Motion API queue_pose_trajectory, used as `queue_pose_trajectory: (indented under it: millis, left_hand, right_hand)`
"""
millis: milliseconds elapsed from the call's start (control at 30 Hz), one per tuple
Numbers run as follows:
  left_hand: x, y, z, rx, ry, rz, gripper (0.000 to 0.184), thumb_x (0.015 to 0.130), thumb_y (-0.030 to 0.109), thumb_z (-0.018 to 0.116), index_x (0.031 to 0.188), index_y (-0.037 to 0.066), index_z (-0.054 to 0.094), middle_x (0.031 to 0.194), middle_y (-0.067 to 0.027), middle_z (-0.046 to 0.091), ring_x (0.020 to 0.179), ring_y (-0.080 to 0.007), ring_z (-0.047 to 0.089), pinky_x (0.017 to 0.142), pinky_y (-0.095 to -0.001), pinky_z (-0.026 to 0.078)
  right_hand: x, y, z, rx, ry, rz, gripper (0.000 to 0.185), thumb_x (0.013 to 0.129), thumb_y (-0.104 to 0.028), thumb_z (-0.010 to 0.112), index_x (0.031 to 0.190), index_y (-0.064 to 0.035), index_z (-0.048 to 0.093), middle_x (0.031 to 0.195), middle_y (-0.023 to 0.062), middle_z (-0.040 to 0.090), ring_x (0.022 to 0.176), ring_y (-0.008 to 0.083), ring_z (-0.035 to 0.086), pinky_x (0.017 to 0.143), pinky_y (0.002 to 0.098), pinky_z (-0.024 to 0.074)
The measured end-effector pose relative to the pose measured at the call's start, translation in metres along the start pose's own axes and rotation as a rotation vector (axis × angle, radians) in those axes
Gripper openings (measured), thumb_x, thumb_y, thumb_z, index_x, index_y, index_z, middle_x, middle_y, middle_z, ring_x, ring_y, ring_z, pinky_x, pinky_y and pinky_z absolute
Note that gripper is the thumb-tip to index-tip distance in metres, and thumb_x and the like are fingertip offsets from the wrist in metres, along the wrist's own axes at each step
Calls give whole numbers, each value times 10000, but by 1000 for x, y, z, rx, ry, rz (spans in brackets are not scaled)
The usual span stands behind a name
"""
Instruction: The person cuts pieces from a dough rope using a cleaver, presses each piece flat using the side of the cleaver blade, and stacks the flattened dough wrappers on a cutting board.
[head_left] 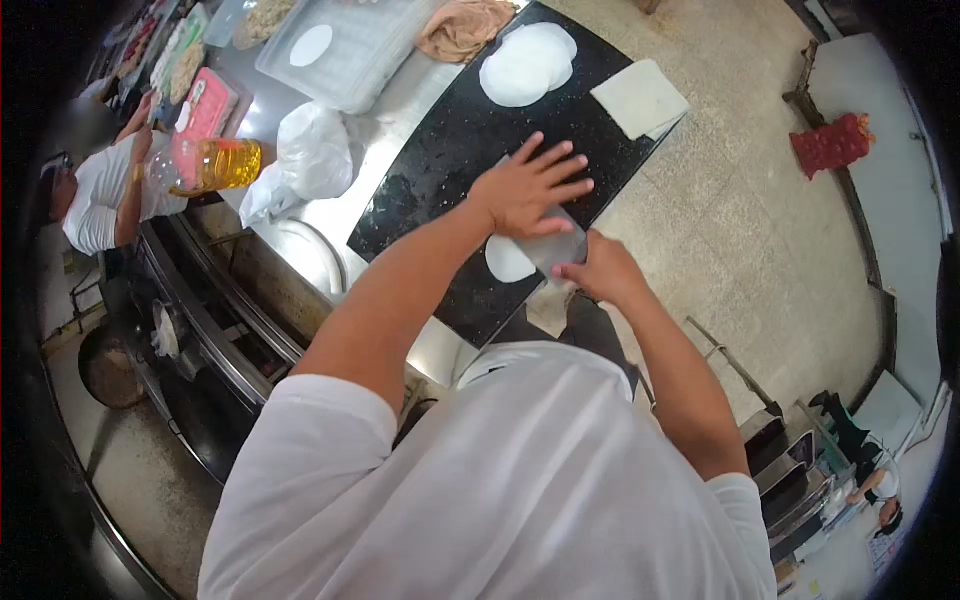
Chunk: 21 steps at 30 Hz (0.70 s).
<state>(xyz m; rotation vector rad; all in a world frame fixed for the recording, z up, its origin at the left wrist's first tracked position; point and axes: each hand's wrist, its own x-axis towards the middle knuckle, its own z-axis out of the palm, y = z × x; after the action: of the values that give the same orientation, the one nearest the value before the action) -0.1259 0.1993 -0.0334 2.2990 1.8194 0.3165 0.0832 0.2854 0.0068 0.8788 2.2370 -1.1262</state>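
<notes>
Spreading its fingers wide, the left hand [530, 198] lies palm down over a wide, flat, grey metal blade [560, 245]; these fingers are released and grasp nothing. The right hand [608, 268] has its fingers bent around the near right end of the blade, and its thumb rests upon the metal. The part inside the right fingers is hidden, so I cannot tell its shape.

Just to the left of the right fingers, a thin, round, white sheet [508, 262] lies on a black, smooth, rectangular desk [420, 215], partly covered by the blade. Beyond the tips of the left fingers, near the far end of the desk, there is a pile of thin, round, white sheets [525, 68], which overlap one another. Also beyond the left fingers, but more to the right, a folded, cream-white cloth [638, 100] lies at the edge of the desk.

Well to the left of the left fingers, a crumpled, white plastic bag [315, 150] stands beside a clear plastic bottle with yellow liquid [230, 163].
</notes>
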Motion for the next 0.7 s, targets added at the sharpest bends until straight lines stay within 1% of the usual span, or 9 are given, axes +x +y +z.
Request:
queue_pose_trajectory:
  millis: [100,133,200,267,367,433,533,667,700]
  left_hand:
    - [-8,16,13,-10,60,-9,675,930,575,554,1506,229,489,1606,-105,385,1526,-348,262,1226,-622,88]
    - [-19,38,16,-23,-20,-45,646,947,578,520,1493,234,505,1604,-104,390,1528,-341,257,1225,-629,81]
    - [-39,81,22,-111,-117,45,661,940,621,489,1474,234,526,1586,-90,417,1528,-337,251,1218,-637,97]
    - [-21,70,30,-170,-133,127,668,937,639,480,1466,234,534,1578,-81,429,1529,-333,249,1215,-641,103]
    - [-2,48,15,20,-66,42,684,931,676,486,1453,238,549,1570,-66,440,1516,-319,282,1218,-627,125]
    - [6,22,12,7,12,-53,712,922,663,508,1476,216,523,1585,-85,418,1517,-347,273,1220,-625,114]
    - [15,0,4,48,64,-111,730,910,653,525,1488,208,511,1594,-101,404,1524,-368,249,1221,-633,89]
    - [-32,62,22,-47,-26,-42,715,900,643,537,1466,207,536,1576,-101,428,1524,-366,247,1222,-637,86]
    - [-32,77,22,-122,-169,46,712,894,648,540,1445,197,552,1556,-92,454,1512,-361,275,1215,-647,107]
  right_hand:
    - [-21,9,27,62,62,-42,585,810,-355,805,1172,28,551,979,275,714,975,445,693,836,514,541]
    - [-38,21,45,100,18,-20,638,794,-366,817,1216,20,533,997,284,708,962,454,692,821,518,542]
    - [-63,50,84,173,-38,-26,706,782,-382,826,1269,13,501,1034,292,698,969,461,688,816,521,540]
    - [-58,32,61,156,14,37,728,782,-394,828,1280,14,489,1043,294,695,968,461,689,812,521,542]
    - [-49,30,43,68,27,167,760,768,-436,839,1271,19,495,1043,291,698,959,452,699,799,518,551]
    - [-17,9,-2,-65,17,67,722,779,-434,830,1250,14,515,1030,289,700,952,449,703,794,520,550]
    - [-1,-3,-13,-80,23,43,688,792,-412,820,1240,18,525,1052,287,697,986,443,696,825,514,546]
    - [-58,37,57,192,-25,-50,680,780,-399,833,1210,24,517,1014,279,707,975,443,699,821,517,549]
    - [-65,51,71,262,-7,-81,680,773,-396,839,1199,24,515,1004,276,710,967,444,701,811,520,551]
